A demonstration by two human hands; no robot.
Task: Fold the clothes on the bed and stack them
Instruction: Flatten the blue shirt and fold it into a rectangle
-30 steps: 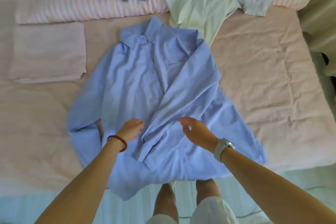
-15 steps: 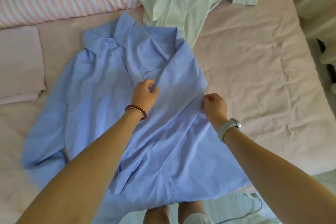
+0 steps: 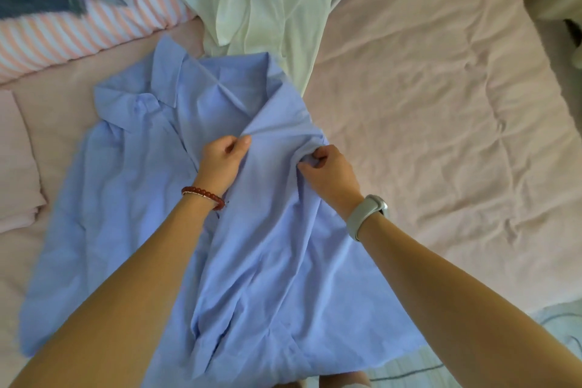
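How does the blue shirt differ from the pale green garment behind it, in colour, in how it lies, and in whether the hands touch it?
The blue shirt is light blue; the pale green garment is nearly white-green. The blue shirt lies spread on the pink sheet, collar away from the person; the green garment lies crumpled. The left hand and right hand both pinch the blue shirt; neither touches the green garment. Both are unfolded.
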